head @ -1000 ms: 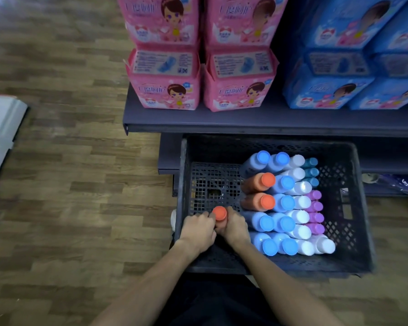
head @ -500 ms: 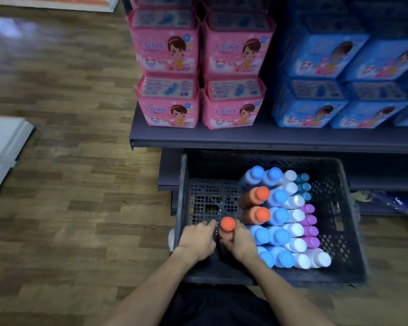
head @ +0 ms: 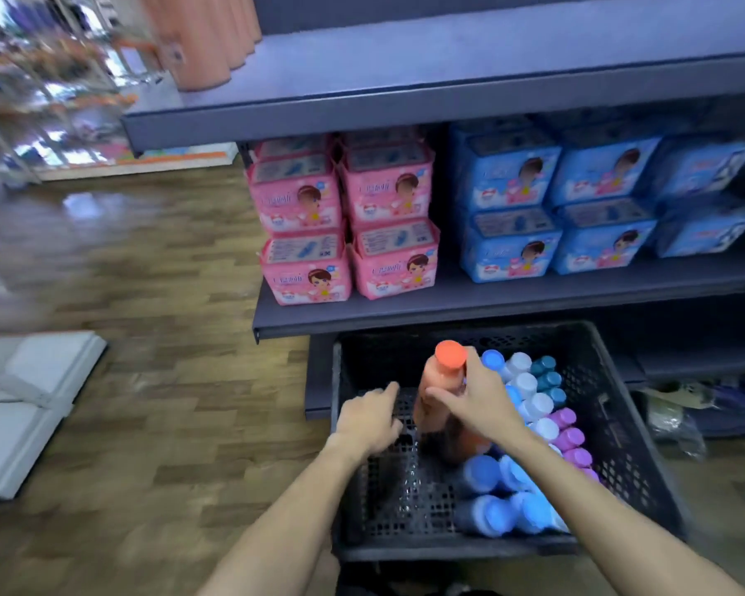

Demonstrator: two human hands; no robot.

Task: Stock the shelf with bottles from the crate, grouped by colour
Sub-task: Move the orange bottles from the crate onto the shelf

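The right hand point(head: 482, 402) has its grip curled round the neck of an orange-capped bottle point(head: 441, 389), holding it upright just above the floor of the black crate point(head: 620, 445) at lower centre of the frame. The left hand point(head: 368, 417) hovers just left of that bottle with fingers loosely bent and nothing in them; motion blur makes it hard to say whether a fingertip touches the crate's mesh.

Judging by how things lie, the stocking is at an early stage. At the upper left of the frame a row of orange bottles point(head: 203, 36) already stands on the top shelf point(head: 448, 62), so the orange group appears begun, and the lifted bottle probably belongs there. The rest of that shelf, toward the upper right, shows bare. Still lying in the right half of the crate are blue-capped bottles point(head: 491, 479), white-capped bottles point(head: 530, 385), teal-capped bottles point(head: 547, 378) and purple-capped bottles point(head: 570, 436), packed touching in rows. The middle shelf point(head: 491, 303) carries pink packs point(head: 349, 234) and blue packs point(head: 577, 208), not bottles.
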